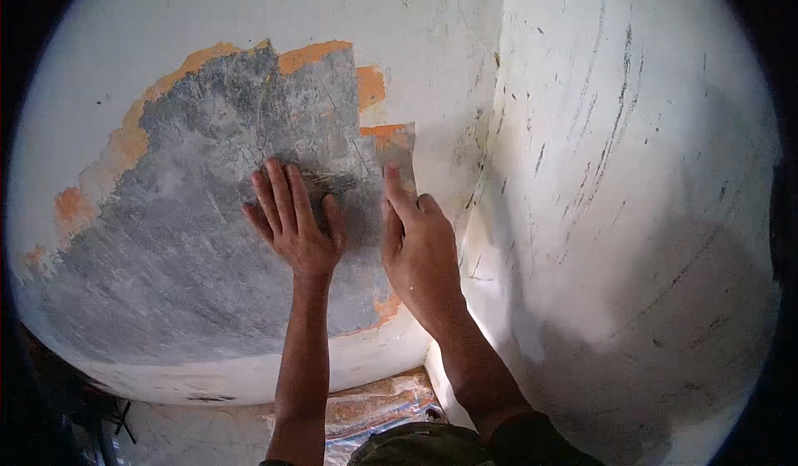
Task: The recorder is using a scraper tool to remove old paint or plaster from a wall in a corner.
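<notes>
My left hand [291, 225] lies spread, palm down, on a large grey patch [183, 233] of wall with ragged orange edges. My right hand [420, 258], just to its right, grips what looks like a flat scraper [401, 146], with the index finger stretched along it and the other fingers curled. The scraper is against the right margin of the patch, near some orange coating [370, 88]; its handle is hidden by my hand.
A scuffed white wall [623, 175] meets the patched wall at a corner on the right. Below, a crumpled plastic sheet [374, 404] lies on the floor, and dark objects [116, 416] stand at lower left.
</notes>
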The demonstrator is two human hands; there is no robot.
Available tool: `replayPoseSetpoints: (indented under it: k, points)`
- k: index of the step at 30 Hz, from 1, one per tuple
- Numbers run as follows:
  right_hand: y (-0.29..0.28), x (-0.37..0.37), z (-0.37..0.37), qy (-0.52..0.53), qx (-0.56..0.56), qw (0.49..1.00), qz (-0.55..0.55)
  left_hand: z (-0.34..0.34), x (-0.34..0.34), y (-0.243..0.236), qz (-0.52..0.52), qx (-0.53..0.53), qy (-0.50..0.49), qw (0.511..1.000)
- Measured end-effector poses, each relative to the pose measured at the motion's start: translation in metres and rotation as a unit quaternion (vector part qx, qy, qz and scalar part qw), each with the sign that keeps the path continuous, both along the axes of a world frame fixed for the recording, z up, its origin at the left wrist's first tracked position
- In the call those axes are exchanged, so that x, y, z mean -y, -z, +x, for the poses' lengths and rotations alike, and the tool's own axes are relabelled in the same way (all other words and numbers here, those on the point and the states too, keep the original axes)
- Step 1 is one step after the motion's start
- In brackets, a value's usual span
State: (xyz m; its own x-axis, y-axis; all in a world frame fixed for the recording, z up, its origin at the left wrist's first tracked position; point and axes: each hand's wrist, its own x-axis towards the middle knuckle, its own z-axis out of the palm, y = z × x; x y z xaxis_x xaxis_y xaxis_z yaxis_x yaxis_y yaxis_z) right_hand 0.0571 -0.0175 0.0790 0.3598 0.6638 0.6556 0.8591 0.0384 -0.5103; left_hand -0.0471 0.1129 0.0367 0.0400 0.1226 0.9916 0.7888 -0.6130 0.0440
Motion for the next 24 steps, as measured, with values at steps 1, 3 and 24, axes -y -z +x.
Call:
replayPoseSetpoints:
  k: [1,3,24]
  points:
    - [-0.003,-0.001,0.001,-0.003,0.001,0.999,0.034,0.000,0.002,-0.001,-0.003,-0.001,0.000,1.000]
    - [-0.004,0.000,0.002,-0.007,0.001,1.000,0.029,0.001,0.003,0.000,-0.007,0.000,-0.001,1.000]
    - [0.002,0.007,-0.001,-0.025,-0.019,0.999,0.016,0.002,0.002,0.000,0.008,0.009,0.017,1.000]
